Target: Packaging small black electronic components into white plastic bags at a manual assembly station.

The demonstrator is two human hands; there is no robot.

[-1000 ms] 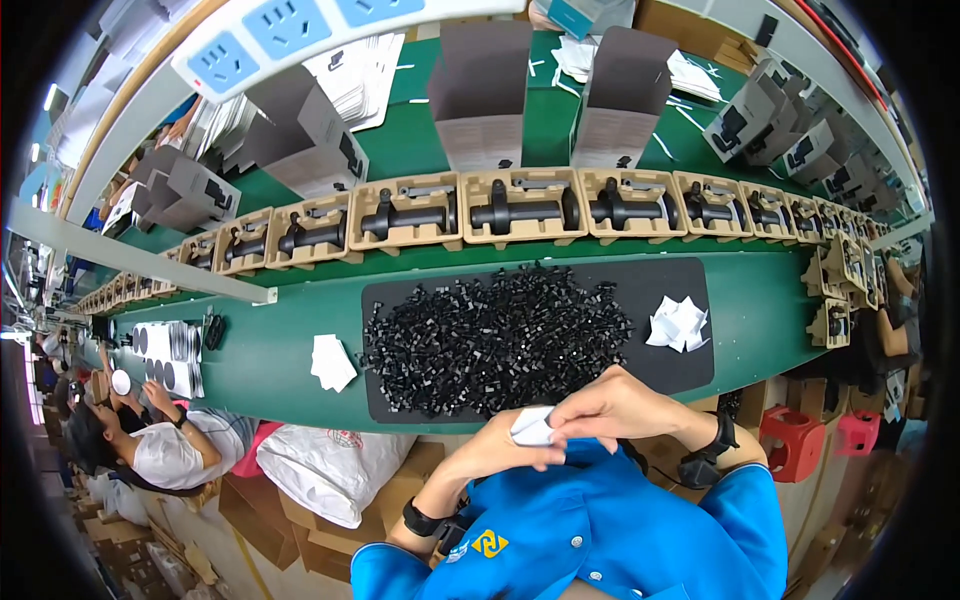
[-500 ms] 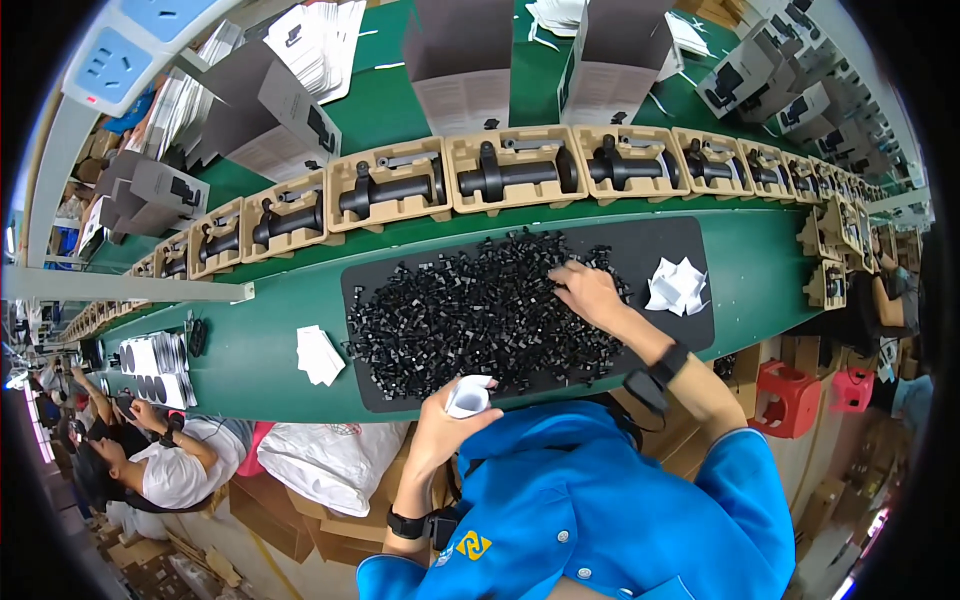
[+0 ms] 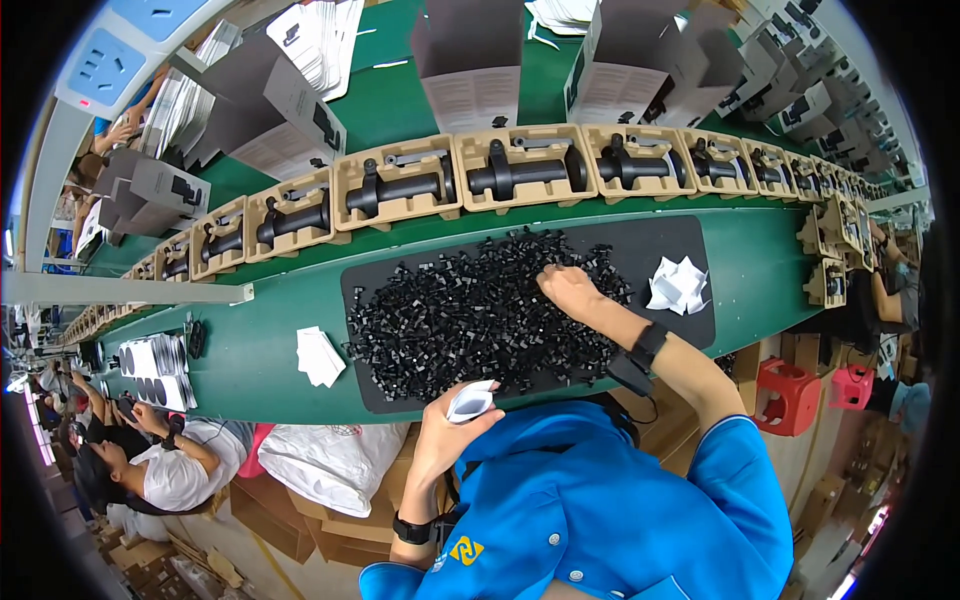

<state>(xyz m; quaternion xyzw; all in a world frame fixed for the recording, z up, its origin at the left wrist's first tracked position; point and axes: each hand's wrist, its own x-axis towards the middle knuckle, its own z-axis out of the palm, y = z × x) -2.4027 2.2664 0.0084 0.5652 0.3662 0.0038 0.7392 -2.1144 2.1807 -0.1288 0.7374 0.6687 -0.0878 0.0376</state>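
My left hand (image 3: 447, 437) holds a small white paper bag (image 3: 470, 400), its mouth open upward, just in front of the bench edge. My right hand (image 3: 573, 290) reaches forward into a heap of small black plastic parts (image 3: 470, 315) spread on a black mat (image 3: 690, 240); its fingers are bent down among the parts. Whether it grips any of them I cannot tell. A black band sits on each wrist.
Tan moulded trays (image 3: 500, 170) holding black handle-shaped parts run along the green conveyor behind the mat. White folded bags lie to the right (image 3: 678, 285) and left (image 3: 318, 355) of the heap. Grey cartons (image 3: 470, 50) stand behind. Other people (image 3: 140, 470) work at left; red stools (image 3: 790, 395) stand at right.
My right hand left the white bag, reached out to the heap of black parts and stays there. My left hand keeps the bag near the bench edge.
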